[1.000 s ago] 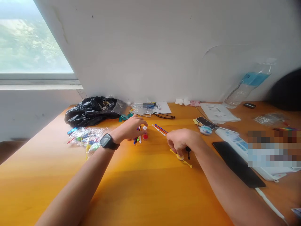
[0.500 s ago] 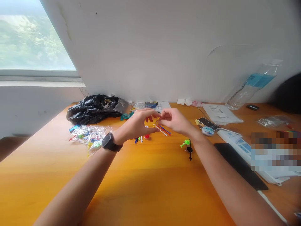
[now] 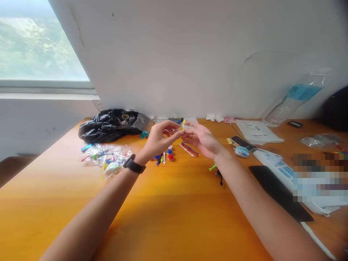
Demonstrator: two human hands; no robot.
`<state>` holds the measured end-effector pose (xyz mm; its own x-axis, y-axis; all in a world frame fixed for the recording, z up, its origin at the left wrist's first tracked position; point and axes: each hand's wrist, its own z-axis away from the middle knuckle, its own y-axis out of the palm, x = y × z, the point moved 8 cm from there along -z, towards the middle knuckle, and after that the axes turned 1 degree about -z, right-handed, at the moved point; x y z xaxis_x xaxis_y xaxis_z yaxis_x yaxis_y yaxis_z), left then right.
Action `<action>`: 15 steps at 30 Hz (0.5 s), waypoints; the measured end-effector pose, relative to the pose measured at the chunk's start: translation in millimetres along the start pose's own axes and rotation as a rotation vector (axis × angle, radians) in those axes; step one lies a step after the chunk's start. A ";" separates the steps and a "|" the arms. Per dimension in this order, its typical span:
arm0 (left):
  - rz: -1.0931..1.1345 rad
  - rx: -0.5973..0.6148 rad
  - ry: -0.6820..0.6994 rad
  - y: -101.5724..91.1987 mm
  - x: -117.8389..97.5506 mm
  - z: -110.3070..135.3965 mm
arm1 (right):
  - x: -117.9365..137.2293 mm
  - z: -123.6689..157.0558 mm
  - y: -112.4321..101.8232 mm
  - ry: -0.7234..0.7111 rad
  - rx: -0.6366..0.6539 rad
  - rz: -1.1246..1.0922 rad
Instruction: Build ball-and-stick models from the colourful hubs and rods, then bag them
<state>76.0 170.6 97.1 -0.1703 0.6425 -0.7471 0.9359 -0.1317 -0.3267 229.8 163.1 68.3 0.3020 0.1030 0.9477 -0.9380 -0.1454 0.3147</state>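
My left hand [image 3: 160,140] has its grip pinched on a small yellow piece [image 3: 183,124], thumb and forefinger closed on it, raised above the desk [image 3: 168,217]. My right hand [image 3: 203,140] meets the same piece from the other side with its fingertips; I cannot tell whether that grip is clamped on it or only touching. Directly below the hands, on the desk, lie short coloured arrow pieces [image 3: 162,158], a red round piece [image 3: 170,157] and thin red and blue sticks [image 3: 190,149]. Near my right wrist lie a green piece [image 3: 212,167] and a black arrow piece [image 3: 220,177]. To the left sits a clear bag of coloured parts [image 3: 108,159], with a black plastic bag [image 3: 108,125] behind it against the wall.
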 end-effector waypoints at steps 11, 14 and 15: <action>0.025 0.176 0.034 14.8 -7.3 5.7 | -11.1 -8.6 -9.1 -0.054 0.077 0.164; 0.022 0.211 0.012 22.0 -3.5 7.6 | -17.4 -8.2 -9.4 -0.025 0.134 0.288; 0.010 0.220 0.004 24.7 -2.0 8.9 | -20.2 -7.9 -9.8 -0.013 0.155 0.338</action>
<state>96.7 159.4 85.4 -0.1596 0.6429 -0.7492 0.8477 -0.2997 -0.4378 231.6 170.3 45.6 -0.0172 0.0118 0.9998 -0.9485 -0.3164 -0.0126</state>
